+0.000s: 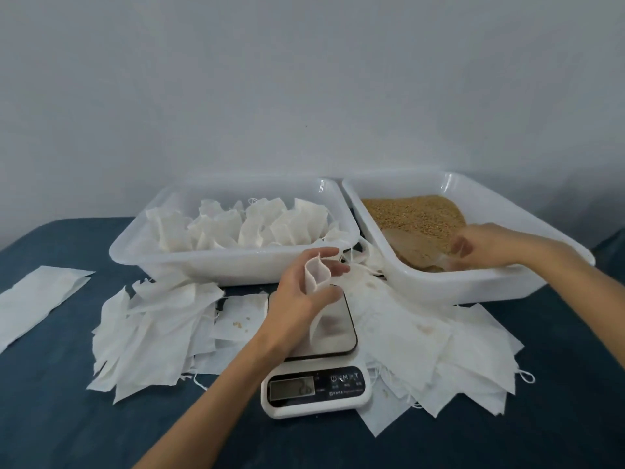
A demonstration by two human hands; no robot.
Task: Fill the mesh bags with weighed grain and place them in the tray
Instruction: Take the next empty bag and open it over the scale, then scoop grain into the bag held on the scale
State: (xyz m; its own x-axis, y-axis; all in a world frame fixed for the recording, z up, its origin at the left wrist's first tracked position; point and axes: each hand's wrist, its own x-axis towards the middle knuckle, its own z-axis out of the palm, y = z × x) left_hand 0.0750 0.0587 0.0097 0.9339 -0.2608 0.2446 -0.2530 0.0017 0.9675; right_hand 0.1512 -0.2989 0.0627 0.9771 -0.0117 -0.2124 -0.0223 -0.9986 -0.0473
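Leftmost, then rightward across the frame:

1. Loose strip of white mesh fabric (pixel 40 296), flat on the dark blue tabletop (pixel 50 418) at the left edge of the frame.
2. Heap of empty mesh bags (pixel 152 333), lower left of centre, overlapping, lying in front of the left tray.
3. Left tray (pixel 203 265), white plastic, centre left. It holds filled mesh bags (pixel 236 228) standing upright in a crowded row.
4. Your left hand (pixel 304 292), centre of the frame, above the scale. Its fingers curl round one mesh bag (pixel 318 275); the bag's mouth is spread open at the top and its body hangs down over the weighing plate.
5. Digital scale (pixel 314 387), white, centre bottom, its display facing you. The reading is too blurred to tell.
6. Second heap of empty bags (pixel 422 350), right of the scale, spreading under the front edge of the right tray.
7. Right tray (pixel 439 282), white plastic, upper right of centre, set askew beside the left tray. It holds the grain (pixel 416 214), piled toward the back.
8. Your right hand (pixel 473 245), right of the frame, down inside the right tray at the grain. It is motion-blurred; you cannot tell whether it grasps anything.
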